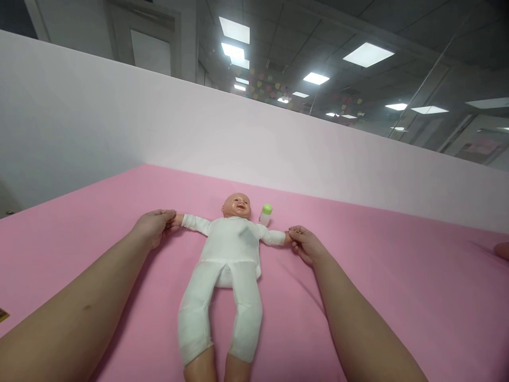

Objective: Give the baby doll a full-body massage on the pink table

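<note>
A baby doll (233, 246) with a white cloth body lies on its back on the pink surface (382, 297), its head toward the wall and its arms stretched out sideways. My left hand (156, 225) is closed on the doll's hand at the left of the view. On the other side, my right hand (305, 244) pinches the doll's other hand between thumb and fingers. Beside the doll's head, at its right in the view, stands a small bottle (265, 214) with a green cap; neither of my hands touches it.
A white wall (254, 138) runs along the back of the pink surface, with glass above it. Part of a reddish-brown object (501, 250) shows at the right edge. A small yellow and dark label (3, 314) is at the left edge.
</note>
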The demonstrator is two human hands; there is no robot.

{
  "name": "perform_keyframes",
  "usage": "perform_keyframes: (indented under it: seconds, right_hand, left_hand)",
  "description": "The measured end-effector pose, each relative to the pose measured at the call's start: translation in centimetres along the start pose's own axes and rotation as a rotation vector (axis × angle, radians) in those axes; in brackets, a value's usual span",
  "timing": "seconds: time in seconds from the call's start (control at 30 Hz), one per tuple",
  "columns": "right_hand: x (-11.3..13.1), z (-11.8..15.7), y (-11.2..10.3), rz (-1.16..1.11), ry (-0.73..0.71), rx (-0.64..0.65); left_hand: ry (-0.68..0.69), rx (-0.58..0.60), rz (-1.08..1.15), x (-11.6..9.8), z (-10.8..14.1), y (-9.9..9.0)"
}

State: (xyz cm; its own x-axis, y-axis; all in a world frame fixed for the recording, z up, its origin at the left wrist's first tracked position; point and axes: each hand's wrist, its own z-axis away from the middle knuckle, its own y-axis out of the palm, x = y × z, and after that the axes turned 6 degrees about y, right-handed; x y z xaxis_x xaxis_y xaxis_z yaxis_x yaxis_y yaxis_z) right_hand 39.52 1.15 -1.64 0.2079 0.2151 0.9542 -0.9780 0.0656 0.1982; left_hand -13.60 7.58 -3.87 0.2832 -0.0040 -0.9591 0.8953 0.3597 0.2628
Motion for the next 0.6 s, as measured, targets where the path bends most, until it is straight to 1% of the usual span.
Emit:
perform_keyframes:
  seconds: [0.2,0.33,0.43,0.6]
  right_hand:
    - [-0.18,-0.51,0.27,-0.011,0.001,-0.096]
    - [-0.22,-0.77,0.31,-0.044,0.002,-0.136]
    - [-0.29,-0.84,0.27,-0.073,-0.004,-0.116]
    - [-0.26,-0.54,0.08,-0.09,-0.005,-0.04]
  left_hand:
    - [-0.016,-0.042,-0.024,-0.09,-0.08,0.22]
    - [-0.041,-0.035,-0.015,-0.06,-0.16,0.36]
    - [-0.047,-0.023,0.003,-0.04,-0.25,0.38]
    - [-0.055,0.02,0.015,-0.22,-0.11,0.32]
